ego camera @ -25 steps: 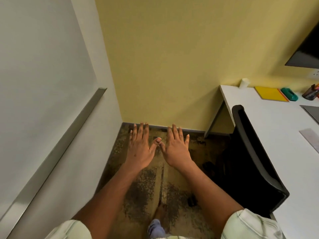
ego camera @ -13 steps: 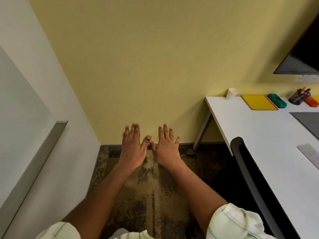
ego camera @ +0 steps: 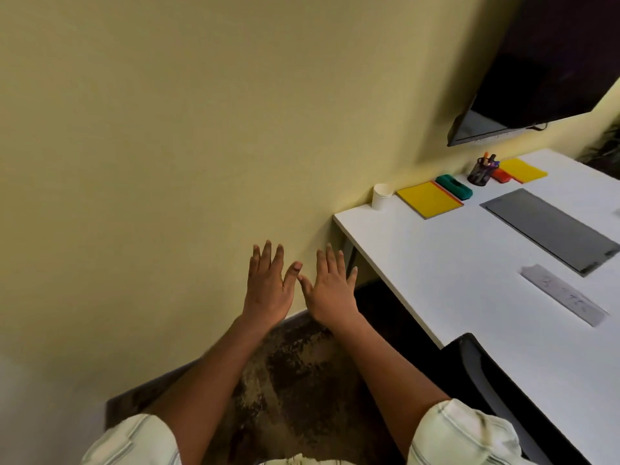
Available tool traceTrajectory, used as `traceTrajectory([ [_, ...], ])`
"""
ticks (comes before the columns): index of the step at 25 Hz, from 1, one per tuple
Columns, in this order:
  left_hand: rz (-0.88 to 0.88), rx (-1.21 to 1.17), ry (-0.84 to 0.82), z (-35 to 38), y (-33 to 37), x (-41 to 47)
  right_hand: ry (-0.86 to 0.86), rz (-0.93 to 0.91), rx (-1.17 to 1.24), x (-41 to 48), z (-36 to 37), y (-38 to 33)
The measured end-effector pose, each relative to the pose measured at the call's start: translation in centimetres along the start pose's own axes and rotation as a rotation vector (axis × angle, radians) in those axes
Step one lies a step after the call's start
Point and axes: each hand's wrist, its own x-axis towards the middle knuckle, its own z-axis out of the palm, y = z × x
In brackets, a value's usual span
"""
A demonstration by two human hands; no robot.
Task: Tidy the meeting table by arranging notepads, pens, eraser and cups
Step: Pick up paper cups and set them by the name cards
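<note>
Yellow wall fills most of the view, with the white table [ego camera: 469, 263] set against it. The left hand [ego camera: 266, 286] and right hand [ego camera: 330, 290] are held out flat just off the table's corner. Their fingers are straight and spread, the thumbs nearly meet, and neither holds anything.

Along the table's wall edge, from that corner inward, stand a paper cup [ego camera: 381, 195], a yellow notepad [ego camera: 428, 199], a green eraser [ego camera: 453, 186], a pen holder [ego camera: 481, 171], a red block [ego camera: 500, 175] and a second notepad [ego camera: 523, 170]. A grey mat [ego camera: 550, 229] lies toward the table's middle, and a black chair [ego camera: 486, 380] sits at its near side.

Within the last second the view has swung from a whiteboard toward the table, revealing the second notepad. This is probably only the approach, since no item is touched yet.
</note>
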Motion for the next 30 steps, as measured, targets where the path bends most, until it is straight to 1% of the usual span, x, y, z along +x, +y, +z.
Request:
traceTrajectory([
  [4, 0.170, -0.093, -0.044, 0.4, 0.6, 9.1, 0.057, 0.158, 0.004, 7.2, -1.0, 0.2],
  [7, 0.141, -0.238, -0.131, 1.7, 1.3, 13.1, 0.061, 0.222, 0.022, 9.9, -1.1, 1.0],
  [9, 0.126, -0.307, -0.215, 3.6, 2.2, 16.1, 0.066, 0.280, 0.047, 12.5, -1.2, 2.7],
  [12, 0.122, -0.333, -0.248, 6.8, 3.8, 20.6, 0.080, 0.363, 0.100, 16.8, -1.4, 6.2],
  [18, 0.132, -0.297, -0.272, 12.2, 8.2, 27.9, 0.141, 0.410, 0.154, 25.0, -2.4, 13.3],
  [23, 0.092, -0.341, -0.301, 15.8, 11.5, 31.7, 0.134, 0.458, 0.223, 27.7, -2.9, 17.7],
  [26, 0.014, -0.375, -0.326, 18.4, 12.9, 33.9, 0.132, 0.508, 0.335, 29.2, -3.4, 21.0],
  [30, -0.116, -0.362, -0.435, 21.7, 13.8, 36.7, 0.092, 0.516, 0.432, 31.3, -3.6, 24.0],
])
